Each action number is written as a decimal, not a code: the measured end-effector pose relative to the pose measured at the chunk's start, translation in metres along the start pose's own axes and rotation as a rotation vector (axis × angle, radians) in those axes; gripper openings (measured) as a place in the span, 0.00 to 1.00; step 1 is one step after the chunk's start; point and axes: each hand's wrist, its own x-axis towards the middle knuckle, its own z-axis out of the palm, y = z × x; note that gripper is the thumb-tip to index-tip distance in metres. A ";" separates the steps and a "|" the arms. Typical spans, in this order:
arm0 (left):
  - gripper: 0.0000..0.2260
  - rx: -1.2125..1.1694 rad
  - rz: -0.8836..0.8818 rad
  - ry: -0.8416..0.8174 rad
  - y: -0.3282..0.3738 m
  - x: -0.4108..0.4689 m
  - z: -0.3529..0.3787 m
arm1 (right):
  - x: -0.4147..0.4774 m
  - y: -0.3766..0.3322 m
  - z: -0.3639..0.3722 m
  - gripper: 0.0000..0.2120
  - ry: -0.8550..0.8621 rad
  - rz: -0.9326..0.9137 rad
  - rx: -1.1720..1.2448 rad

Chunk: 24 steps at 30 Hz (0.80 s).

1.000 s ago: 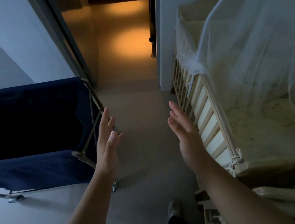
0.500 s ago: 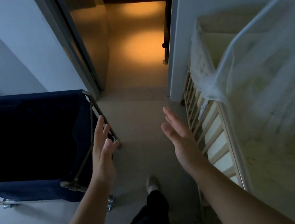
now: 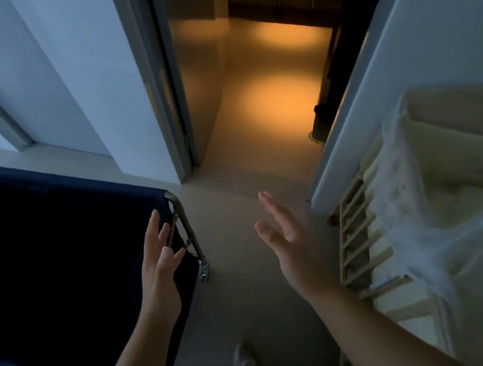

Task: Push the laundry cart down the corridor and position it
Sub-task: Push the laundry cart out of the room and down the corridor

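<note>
The laundry cart (image 3: 37,249) stands at the left: a dark blue fabric bin on a metal frame with small castors. My left hand (image 3: 161,273) hovers over the cart's right end, fingers spread, close to the metal corner post (image 3: 186,224); I cannot tell whether it touches the fabric. My right hand (image 3: 289,245) is open in mid-air over the floor between the cart and the crib, holding nothing.
A wooden slatted crib (image 3: 361,236) draped in white netting fills the right side. Ahead, an open doorway (image 3: 249,85) with a grey frame leads into a corridor lit orange. White walls flank it. My foot (image 3: 244,358) is on the beige floor.
The view has moved forward and turned left; the cart now sits closer and lower in view. My left hand has shifted over the cart's right end. Both hands stay open.
</note>
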 end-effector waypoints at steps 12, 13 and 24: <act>0.39 0.225 0.026 0.348 -0.019 0.046 -0.039 | 0.145 0.014 0.069 0.26 -0.382 -0.139 -0.147; 0.38 0.268 0.024 0.378 -0.021 0.047 -0.039 | 0.158 0.017 0.075 0.27 -0.416 -0.181 -0.194; 0.49 1.118 -0.330 0.825 -0.073 0.057 -0.027 | 0.290 0.076 0.116 0.39 -0.825 -0.603 -0.672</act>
